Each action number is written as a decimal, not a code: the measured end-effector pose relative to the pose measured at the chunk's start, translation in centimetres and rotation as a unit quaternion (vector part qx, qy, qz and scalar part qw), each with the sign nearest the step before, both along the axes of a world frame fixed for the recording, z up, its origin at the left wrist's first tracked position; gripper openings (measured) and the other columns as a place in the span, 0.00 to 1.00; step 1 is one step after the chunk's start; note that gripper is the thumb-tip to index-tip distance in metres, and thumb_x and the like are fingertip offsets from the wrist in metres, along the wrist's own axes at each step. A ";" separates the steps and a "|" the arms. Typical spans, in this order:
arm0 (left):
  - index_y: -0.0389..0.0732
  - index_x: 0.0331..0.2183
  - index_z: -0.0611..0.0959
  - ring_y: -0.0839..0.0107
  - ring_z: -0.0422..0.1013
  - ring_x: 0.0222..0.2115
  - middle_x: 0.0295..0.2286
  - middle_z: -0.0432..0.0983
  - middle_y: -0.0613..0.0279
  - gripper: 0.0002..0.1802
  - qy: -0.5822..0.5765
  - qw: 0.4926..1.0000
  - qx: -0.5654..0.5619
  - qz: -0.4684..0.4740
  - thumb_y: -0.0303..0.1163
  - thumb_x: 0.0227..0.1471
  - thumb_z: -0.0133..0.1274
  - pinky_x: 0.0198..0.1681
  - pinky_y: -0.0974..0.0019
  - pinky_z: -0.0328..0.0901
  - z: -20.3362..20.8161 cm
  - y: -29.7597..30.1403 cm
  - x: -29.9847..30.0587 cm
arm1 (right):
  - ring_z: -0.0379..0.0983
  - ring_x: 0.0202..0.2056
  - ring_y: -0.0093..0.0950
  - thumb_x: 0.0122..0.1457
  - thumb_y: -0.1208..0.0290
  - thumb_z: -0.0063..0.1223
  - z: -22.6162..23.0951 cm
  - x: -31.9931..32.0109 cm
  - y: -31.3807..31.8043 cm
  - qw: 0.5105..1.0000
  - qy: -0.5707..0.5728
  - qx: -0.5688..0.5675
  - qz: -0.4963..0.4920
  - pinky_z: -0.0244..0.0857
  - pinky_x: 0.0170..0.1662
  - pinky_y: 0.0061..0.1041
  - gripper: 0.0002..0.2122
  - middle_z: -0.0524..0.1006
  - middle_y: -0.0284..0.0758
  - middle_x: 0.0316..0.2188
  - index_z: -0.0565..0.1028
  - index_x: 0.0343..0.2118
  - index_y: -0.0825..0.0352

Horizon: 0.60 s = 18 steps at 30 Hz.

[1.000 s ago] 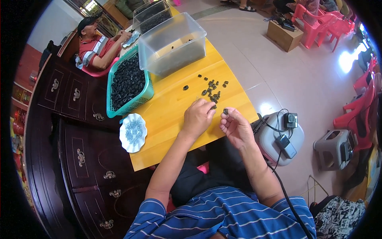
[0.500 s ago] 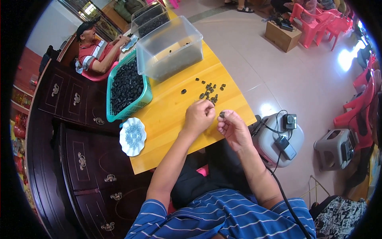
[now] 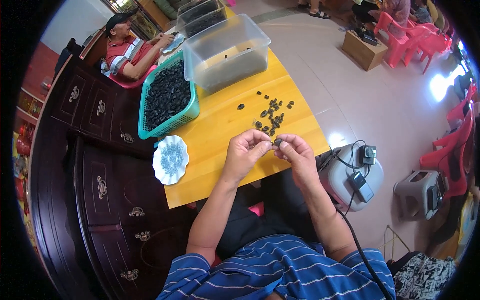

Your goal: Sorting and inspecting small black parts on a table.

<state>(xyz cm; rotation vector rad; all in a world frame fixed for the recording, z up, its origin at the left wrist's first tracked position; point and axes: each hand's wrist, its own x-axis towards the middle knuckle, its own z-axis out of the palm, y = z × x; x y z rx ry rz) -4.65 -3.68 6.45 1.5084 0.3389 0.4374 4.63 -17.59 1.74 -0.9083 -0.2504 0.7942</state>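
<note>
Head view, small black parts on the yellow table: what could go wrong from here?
The small black part in the right hand could slip from the fingertips and perhaps drop off the yellow table, whose near edge is close.
The loose black parts lie just beyond the left hand and right hand, so a stray knuckle might scatter them.
The white scalloped dish sits by the left edge; a bump could spill its tiny clear pieces.
</note>
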 end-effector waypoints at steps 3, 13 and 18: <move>0.36 0.35 0.82 0.81 0.71 0.26 0.27 0.79 0.65 0.04 0.009 1.000 -0.002 -0.007 0.25 0.56 0.57 0.33 0.76 0.68 -0.8 0.6 -0.2 | 0.77 0.36 0.21 0.65 0.72 0.53 -0.2 -0.2 0.0 1.000 -0.029 0.004 0.011 0.69 0.43 0.20 0.10 0.80 0.33 0.36 0.75 0.47 0.67; 0.36 0.35 0.82 0.81 0.71 0.27 0.27 0.78 0.67 0.04 0.016 0.999 -0.018 -0.027 0.25 0.55 0.58 0.33 0.77 0.67 -0.3 0.7 -1.0 | 0.76 0.37 0.20 0.65 0.74 0.53 -0.1 -0.5 -0.1 0.997 -0.056 0.008 0.045 0.70 0.45 0.21 0.10 0.80 0.33 0.36 0.76 0.45 0.72; 0.36 0.32 0.83 0.83 0.71 0.27 0.27 0.78 0.68 0.02 0.063 0.995 0.060 -0.042 0.23 0.54 0.58 0.34 0.77 0.67 0.9 0.8 -1.2 | 0.75 0.36 0.19 0.63 0.76 0.55 -0.8 -0.6 0.0 0.995 -0.085 0.013 0.047 0.70 0.44 0.19 0.08 0.80 0.32 0.34 0.77 0.43 0.72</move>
